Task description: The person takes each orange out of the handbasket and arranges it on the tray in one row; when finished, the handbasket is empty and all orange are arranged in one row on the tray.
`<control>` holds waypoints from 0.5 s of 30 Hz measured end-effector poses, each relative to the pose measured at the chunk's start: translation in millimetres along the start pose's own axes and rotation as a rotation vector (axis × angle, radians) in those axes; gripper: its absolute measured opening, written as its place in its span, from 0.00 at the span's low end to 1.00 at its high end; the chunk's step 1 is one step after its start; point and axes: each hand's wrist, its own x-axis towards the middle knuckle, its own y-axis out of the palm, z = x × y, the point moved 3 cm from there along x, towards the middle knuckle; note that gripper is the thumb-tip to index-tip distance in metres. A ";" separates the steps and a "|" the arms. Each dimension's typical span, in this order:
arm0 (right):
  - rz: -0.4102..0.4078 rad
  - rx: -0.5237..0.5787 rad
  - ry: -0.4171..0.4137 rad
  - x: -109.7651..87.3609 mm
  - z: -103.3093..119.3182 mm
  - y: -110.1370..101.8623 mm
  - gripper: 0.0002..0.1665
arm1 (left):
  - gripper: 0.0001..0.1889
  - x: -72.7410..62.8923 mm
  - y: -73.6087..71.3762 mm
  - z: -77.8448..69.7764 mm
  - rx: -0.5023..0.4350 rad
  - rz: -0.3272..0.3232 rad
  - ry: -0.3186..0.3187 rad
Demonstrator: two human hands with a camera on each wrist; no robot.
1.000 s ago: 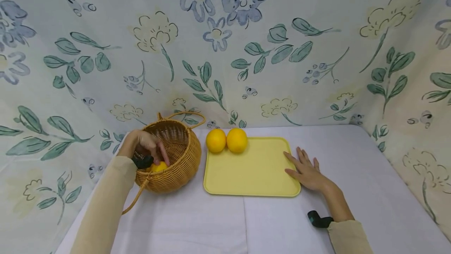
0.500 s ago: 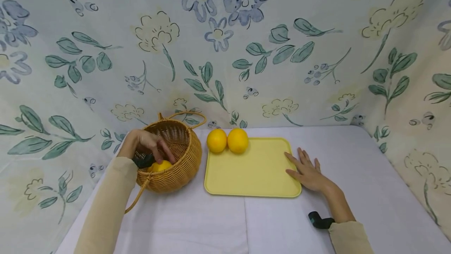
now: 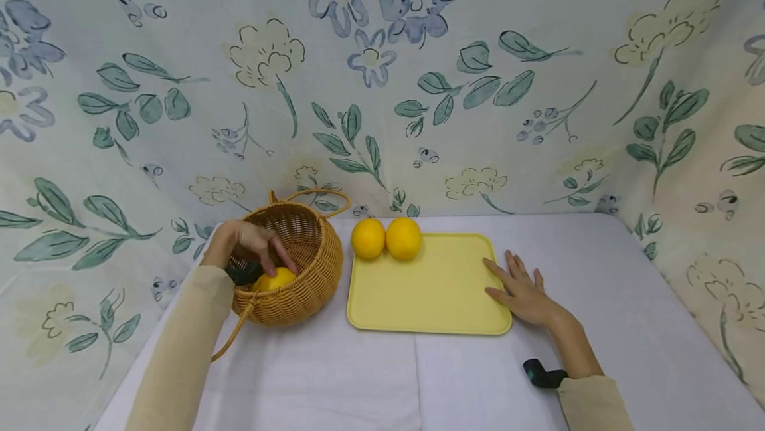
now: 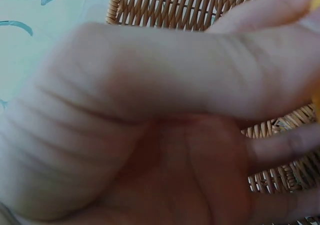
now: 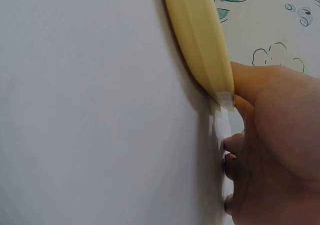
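Observation:
Inside a tilted wicker basket [image 3: 313, 285] at the left, my left hand [image 3: 255, 245] reaches down and grips an orange [image 3: 282, 277] near the front rim. Only a sliver of that orange [image 4: 316, 5] shows in the left wrist view, at the ends of my thumb and a finger. Two more oranges, a left one [image 3: 368, 238] and a right one [image 3: 404, 238], sit side by side at the far left corner of a yellow tray [image 3: 430, 298]. My right hand [image 3: 526, 295] rests at the tray's right edge with fingers spread, its thumb and a finger touching the rim.
One basket handle [image 3: 232, 335] hangs toward the front and the other handle [image 3: 335, 195] stands at the back. A white cloth [image 3: 323, 378] covers the table. Behind it hangs a floral curtain [image 3: 370, 119].
The orange in the basket has shifted slightly to the right under my left hand, and more of it shows. My right hand and the tray keep their places.

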 end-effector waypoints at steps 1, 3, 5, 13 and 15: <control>0.001 -0.001 0.001 -0.1 0.3 0.1 0.42 | 0.22 0.1 -0.9 -0.1 -0.001 -0.019 0.021; 0.003 -0.003 0.003 0.0 0.6 0.0 0.42 | 0.22 0.2 -3.5 -0.4 0.004 -0.064 0.066; 0.003 0.002 0.002 0.0 1.3 -0.3 0.42 | 0.23 0.3 -6.2 -1.2 0.019 -0.110 0.117; 0.007 0.001 0.000 0.4 3.2 -1.7 0.43 | 0.23 0.3 -13.0 -6.2 0.117 -0.296 0.265; 0.007 -0.001 0.000 0.5 3.1 -2.0 0.43 | 0.22 0.1 -14.5 -7.1 0.130 -0.349 0.284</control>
